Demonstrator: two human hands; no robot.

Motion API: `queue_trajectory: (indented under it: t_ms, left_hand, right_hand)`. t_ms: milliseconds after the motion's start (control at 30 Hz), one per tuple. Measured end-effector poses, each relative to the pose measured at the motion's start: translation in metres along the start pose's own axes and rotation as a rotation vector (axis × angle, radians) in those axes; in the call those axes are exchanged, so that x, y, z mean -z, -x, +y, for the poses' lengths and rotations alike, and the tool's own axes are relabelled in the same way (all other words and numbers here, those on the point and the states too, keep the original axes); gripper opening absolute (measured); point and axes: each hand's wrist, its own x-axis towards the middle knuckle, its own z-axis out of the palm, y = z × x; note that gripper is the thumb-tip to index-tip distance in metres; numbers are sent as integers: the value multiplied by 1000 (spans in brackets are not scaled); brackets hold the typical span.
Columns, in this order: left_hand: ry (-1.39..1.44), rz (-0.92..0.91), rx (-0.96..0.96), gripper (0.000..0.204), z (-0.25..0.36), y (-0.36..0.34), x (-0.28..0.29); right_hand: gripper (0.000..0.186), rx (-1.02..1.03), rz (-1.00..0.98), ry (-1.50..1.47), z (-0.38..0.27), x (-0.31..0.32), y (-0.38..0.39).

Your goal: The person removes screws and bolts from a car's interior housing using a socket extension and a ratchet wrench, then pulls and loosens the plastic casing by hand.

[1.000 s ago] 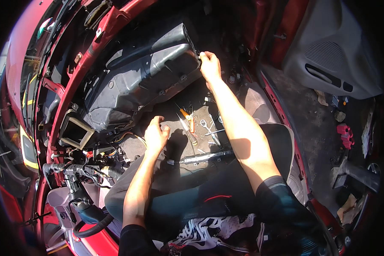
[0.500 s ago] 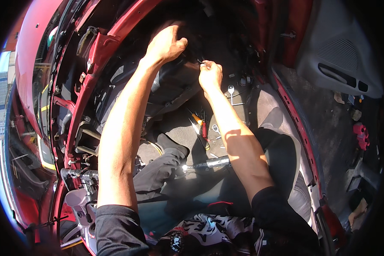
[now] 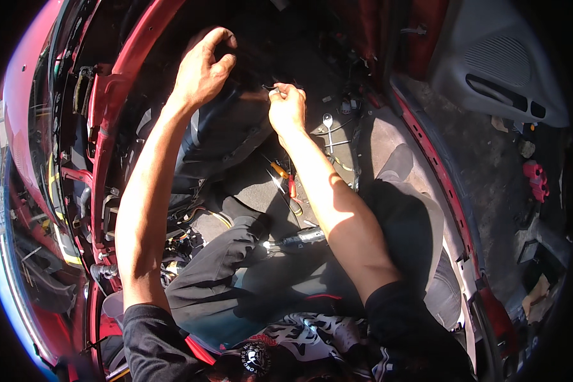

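Observation:
My left hand is raised in the dark upper part of the car's stripped interior. Its thumb stands apart from the curled fingers, and I see nothing between them. Lower and to its right, my right hand is closed in a pinch on a small, thin dark piece whose kind I cannot make out. A dark moulded panel lies below my left hand. Past my right wrist, a ratchet rests on the floor. An orange-handled tool and a red-handled tool lie below the wrist.
The red body frame curves along the left. To the right runs the red door sill, with the grey door panel beyond it. Loose wiring lies by my leg. A red object sits on the ground outside.
The view has shifted, and both hands now appear farther left. My left hand's fingers have spread farther from the thumb. My right hand keeps its pinch.

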Motion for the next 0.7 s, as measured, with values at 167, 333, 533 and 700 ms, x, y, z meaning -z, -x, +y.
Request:
queue_trajectory:
  t_ms: [167, 333, 533, 700]
  left_hand:
    - [18, -17, 100, 20, 10, 7, -1]
    - [38, 60, 66, 19, 5, 8, -2]
    - [190, -25, 189, 15, 20, 4, 3]
    - [-92, 127, -69, 18, 4, 5, -6]
  right_hand:
    - [24, 15, -92, -68, 8, 2, -1]
    - [27, 3, -184, -169, 13, 9, 2]
    - [24, -110, -279, -324, 9, 30, 0]
    - [14, 113, -169, -187, 29, 13, -13]
